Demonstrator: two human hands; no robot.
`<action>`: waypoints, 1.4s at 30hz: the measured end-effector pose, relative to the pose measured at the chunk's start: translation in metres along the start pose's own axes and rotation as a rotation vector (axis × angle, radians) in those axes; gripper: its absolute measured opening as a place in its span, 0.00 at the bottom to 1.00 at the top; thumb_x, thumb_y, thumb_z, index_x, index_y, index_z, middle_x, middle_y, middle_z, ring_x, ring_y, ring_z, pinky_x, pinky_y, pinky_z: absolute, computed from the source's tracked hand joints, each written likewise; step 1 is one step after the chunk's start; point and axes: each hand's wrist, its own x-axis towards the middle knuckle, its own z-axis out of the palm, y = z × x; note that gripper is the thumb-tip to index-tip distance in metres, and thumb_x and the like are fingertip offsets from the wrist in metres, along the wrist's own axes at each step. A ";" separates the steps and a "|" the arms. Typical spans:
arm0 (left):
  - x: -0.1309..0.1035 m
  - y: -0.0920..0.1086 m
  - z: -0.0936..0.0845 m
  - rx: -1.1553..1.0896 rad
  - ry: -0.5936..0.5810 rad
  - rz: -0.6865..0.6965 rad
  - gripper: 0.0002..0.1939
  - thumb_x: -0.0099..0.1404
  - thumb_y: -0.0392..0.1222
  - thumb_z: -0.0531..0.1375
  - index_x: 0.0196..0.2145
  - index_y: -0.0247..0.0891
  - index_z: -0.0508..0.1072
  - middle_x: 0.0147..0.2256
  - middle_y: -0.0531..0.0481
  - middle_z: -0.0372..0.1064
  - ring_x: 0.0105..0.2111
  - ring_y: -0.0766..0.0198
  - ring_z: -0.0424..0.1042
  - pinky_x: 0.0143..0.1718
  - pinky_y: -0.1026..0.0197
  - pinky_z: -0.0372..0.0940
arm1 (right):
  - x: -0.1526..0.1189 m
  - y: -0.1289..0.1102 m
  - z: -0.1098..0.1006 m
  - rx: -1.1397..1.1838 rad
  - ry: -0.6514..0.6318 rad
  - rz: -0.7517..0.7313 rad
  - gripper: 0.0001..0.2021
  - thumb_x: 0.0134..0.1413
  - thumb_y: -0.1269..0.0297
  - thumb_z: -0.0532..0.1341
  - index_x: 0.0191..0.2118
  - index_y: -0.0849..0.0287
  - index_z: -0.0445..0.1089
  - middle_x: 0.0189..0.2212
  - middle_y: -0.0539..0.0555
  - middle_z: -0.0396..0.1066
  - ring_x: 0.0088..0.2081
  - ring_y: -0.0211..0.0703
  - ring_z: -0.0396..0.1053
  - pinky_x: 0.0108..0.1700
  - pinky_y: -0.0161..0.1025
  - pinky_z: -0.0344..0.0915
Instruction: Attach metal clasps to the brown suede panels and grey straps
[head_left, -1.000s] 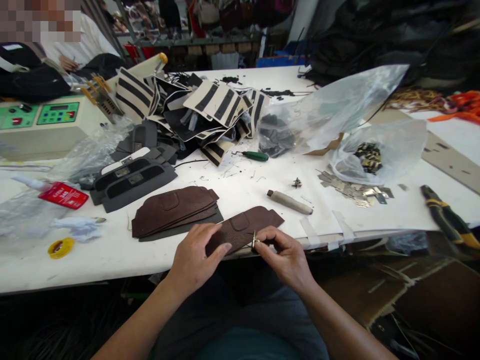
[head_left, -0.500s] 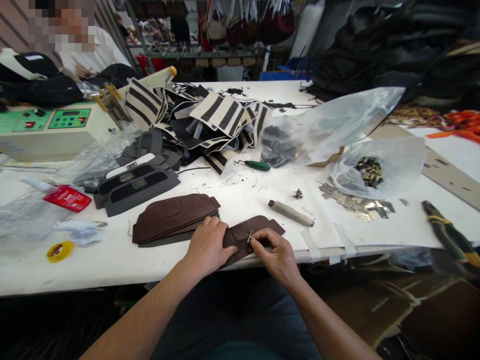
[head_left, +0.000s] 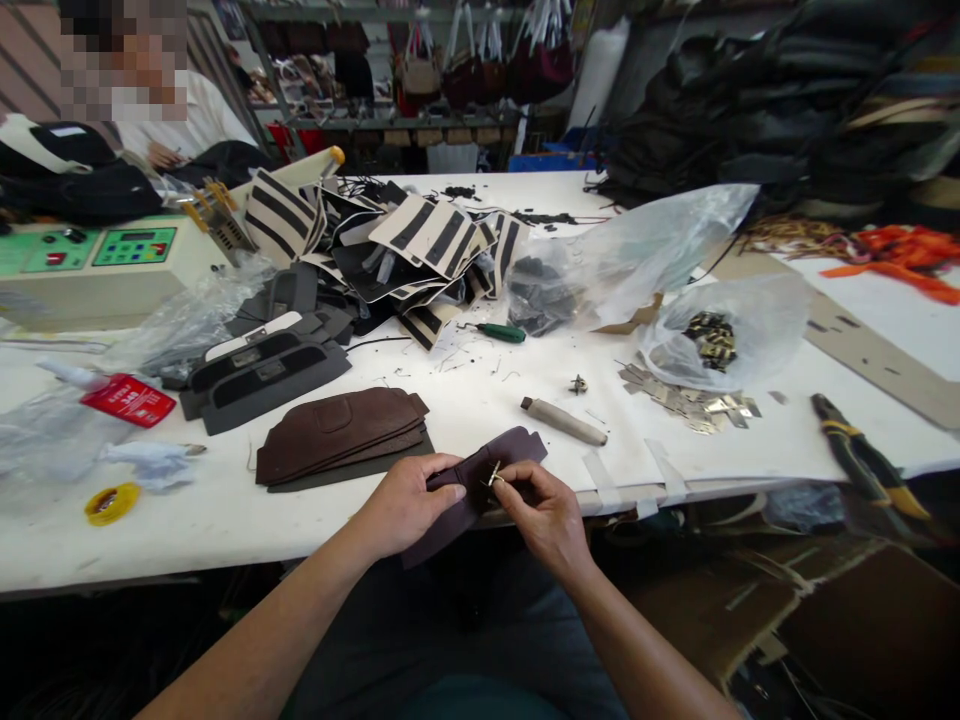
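My left hand (head_left: 412, 503) grips a dark brown leather piece (head_left: 480, 478), thumb on top, with the piece tilted at the table's front edge. Between thumb and fingertips, my right hand (head_left: 547, 510) pinches a small brass-coloured metal fitting (head_left: 494, 474) against the face of that leather. The fitting looks like a bag clasp part, though its exact kind is too small to tell. To the left lies a stack of matching brown leather pieces (head_left: 337, 425). Behind my right hand rest a short wrapped rod (head_left: 564, 421) and another small metal fitting (head_left: 577, 384).
A green-handled hook tool (head_left: 501, 332), flat metal plates (head_left: 686, 400), a bag of brass fittings (head_left: 709, 340) and pliers (head_left: 862, 455) lie around. Left are a red glue bottle (head_left: 129, 398), yellow tape (head_left: 112, 503) and grey pieces (head_left: 277, 380). A person (head_left: 180, 125) sits behind a machine (head_left: 112, 265).
The leather piece has been lifted and tilted by my left hand, which now grips its edge instead of pressing on it flat. My right hand stays with the metal fitting.
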 end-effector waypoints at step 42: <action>-0.059 0.040 0.027 -0.431 -0.185 -0.089 0.25 0.69 0.41 0.65 0.63 0.41 0.73 0.51 0.48 0.81 0.48 0.54 0.80 0.55 0.53 0.71 | -0.074 -0.049 -0.016 -0.097 0.262 -0.406 0.07 0.58 0.77 0.66 0.36 0.56 0.76 0.31 0.51 0.77 0.33 0.40 0.76 0.38 0.37 0.71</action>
